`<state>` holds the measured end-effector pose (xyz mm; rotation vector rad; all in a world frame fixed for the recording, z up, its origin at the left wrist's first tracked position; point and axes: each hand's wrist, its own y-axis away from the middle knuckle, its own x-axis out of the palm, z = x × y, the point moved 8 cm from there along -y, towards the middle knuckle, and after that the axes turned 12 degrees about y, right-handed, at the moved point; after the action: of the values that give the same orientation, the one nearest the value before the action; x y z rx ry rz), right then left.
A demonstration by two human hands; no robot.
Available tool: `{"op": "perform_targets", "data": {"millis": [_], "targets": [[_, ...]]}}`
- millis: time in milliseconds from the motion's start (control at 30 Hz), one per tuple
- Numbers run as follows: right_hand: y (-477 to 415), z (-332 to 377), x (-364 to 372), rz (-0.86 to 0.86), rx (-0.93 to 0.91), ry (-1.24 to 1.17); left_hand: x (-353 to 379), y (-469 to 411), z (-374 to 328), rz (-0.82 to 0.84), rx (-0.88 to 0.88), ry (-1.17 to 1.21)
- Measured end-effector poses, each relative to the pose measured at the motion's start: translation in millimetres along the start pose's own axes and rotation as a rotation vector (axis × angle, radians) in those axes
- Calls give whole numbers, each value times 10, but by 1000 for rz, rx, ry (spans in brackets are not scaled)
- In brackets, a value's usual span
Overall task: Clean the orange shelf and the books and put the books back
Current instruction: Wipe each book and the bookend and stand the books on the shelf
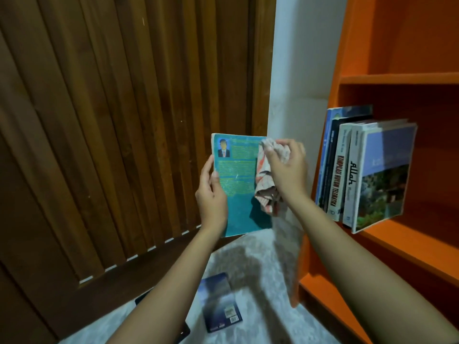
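Observation:
My left hand (211, 194) grips the left edge of a teal book (238, 184), held upright with its back cover facing me. Pressed against the book's right side is a crumpled striped cloth (267, 175), bunched in my right hand (288, 167). To the right stands the orange shelf (397, 78). Several books (367, 170) stand on its middle board, leaning, spines toward me. The upper compartment shows no books.
A blue book (221, 301) lies flat on the pale fluffy rug (260, 269) below my arms, with a dark book (149, 297) partly hidden under my left forearm. A wooden slatted door (111, 120) fills the left. A white wall strip (298, 70) separates door and shelf.

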<state>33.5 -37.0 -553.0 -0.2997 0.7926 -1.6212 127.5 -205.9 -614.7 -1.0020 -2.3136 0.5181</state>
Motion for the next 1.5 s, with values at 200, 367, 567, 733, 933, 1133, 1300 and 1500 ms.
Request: {"op": "perform_targets", "data": {"millis": [200, 367, 567, 733, 933, 1133, 1300, 1500], "targets": [[85, 795, 523, 88, -442, 170, 52, 89, -32, 47, 30, 18], [-191, 112, 225, -102, -99, 204, -48, 36, -147, 13, 52, 117], [34, -2, 267, -127, -59, 74, 123, 16, -59, 52, 14, 129], [262, 172, 359, -50, -341, 175, 138, 15, 17, -9, -31, 154], [296, -599, 100, -113, 125, 225, 174, -2, 81, -109, -67, 143], [597, -253, 272, 26, -274, 225, 138, 9, 360, -298, -268, 325], [586, -823, -32, -70, 64, 316, 111, 34, 428, -345, -321, 368], [1072, -462, 294, 131, -397, 341, 96, 67, 536, -349, -386, 380]]}}
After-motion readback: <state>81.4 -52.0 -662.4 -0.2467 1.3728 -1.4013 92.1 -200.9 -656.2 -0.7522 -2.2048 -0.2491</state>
